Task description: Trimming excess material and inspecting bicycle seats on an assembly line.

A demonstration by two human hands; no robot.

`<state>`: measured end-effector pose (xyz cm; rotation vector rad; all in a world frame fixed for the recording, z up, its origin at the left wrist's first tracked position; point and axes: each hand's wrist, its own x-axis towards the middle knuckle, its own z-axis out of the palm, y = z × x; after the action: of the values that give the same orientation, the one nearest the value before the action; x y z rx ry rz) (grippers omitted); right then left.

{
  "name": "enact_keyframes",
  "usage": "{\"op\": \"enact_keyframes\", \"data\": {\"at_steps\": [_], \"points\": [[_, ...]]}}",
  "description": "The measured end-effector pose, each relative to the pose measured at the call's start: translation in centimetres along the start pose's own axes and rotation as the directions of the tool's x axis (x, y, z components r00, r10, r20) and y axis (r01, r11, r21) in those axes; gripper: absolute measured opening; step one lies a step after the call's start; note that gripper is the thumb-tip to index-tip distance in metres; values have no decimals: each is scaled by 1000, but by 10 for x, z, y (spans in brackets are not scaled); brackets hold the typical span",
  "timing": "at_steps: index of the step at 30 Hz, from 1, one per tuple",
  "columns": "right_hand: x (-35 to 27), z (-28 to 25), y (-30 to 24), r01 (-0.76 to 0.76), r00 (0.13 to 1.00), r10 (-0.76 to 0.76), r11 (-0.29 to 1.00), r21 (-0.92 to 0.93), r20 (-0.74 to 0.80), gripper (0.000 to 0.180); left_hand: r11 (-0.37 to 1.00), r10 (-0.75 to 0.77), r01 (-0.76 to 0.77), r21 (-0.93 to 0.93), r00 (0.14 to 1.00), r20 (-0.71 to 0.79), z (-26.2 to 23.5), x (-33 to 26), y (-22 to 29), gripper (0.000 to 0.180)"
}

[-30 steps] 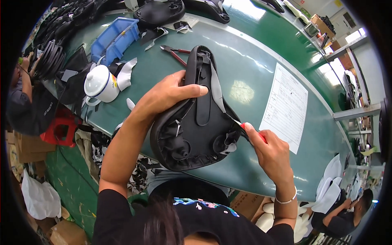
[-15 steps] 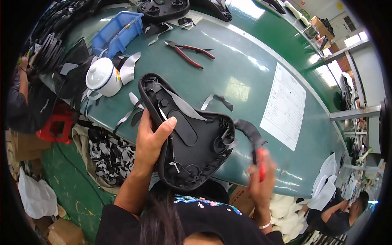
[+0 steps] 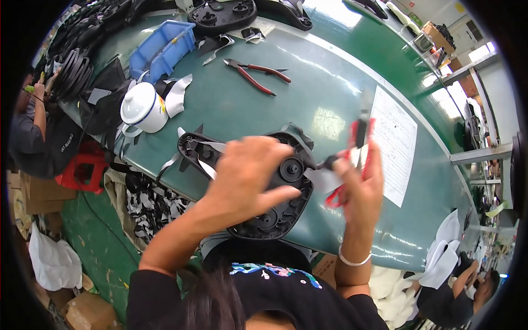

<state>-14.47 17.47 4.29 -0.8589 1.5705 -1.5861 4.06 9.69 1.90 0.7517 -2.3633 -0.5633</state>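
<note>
A black saddle-shaped shell (image 3: 301, 213) lies on the table edge in front of me, its hollow underside up and its cover's edge folded in around the rim. My left hand (image 3: 245, 176) is spread over its middle, thumb apart from the fingers and nothing in its grasp; whether it touches the shell is unclear. Right of the shell, my right hand (image 3: 360, 187) is closed around a red-and-black hand tool (image 3: 360, 135), too blurred to name exactly. A pale and dark material strip (image 3: 323, 179) spans from the shell's right rim toward that hand.
Red-handled cutting pliers (image 3: 256, 76) lie farther back. At left stand a white lidded enamel mug (image 3: 144, 107) and a blue bin (image 3: 162, 49). A printed sheet (image 3: 395, 146) lies at right. Scraps fill a sack (image 3: 151, 206) below the table's left edge. Other people sit at both sides.
My left hand has let go of the shell's left rim and moved over its middle. The shell has turned and lies lower. My right hand has risen with the tool.
</note>
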Motion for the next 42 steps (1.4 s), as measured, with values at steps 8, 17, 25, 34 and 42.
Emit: {"op": "enact_keyframes", "data": {"at_steps": [8, 17, 25, 34, 42], "points": [[-17, -60, 18, 474, 875, -274, 657, -586, 399, 54, 972, 40, -25, -232, 998, 58, 25, 35, -23, 26], [-61, -26, 14, 436, 900, -50, 130, -890, 434, 58, 25, -410, 2, -1000, 912, -8, 12, 44, -49, 26], [-80, 4, 4, 299, 953, 44, 16, -954, 299, 57, -551, -416, -428, -717, 885, -209, -2, 47, -54, 39], [-19, -11, -12, 393, 919, 16, 1, -919, 393, 48, 912, 355, -357, 204, 934, 46, 11, 51, -41, 14], [-52, -15, -17, 414, 909, 49, 12, -910, 415, 47, 639, -651, 549, -538, 759, 2, 0, 70, -73, 27]]}}
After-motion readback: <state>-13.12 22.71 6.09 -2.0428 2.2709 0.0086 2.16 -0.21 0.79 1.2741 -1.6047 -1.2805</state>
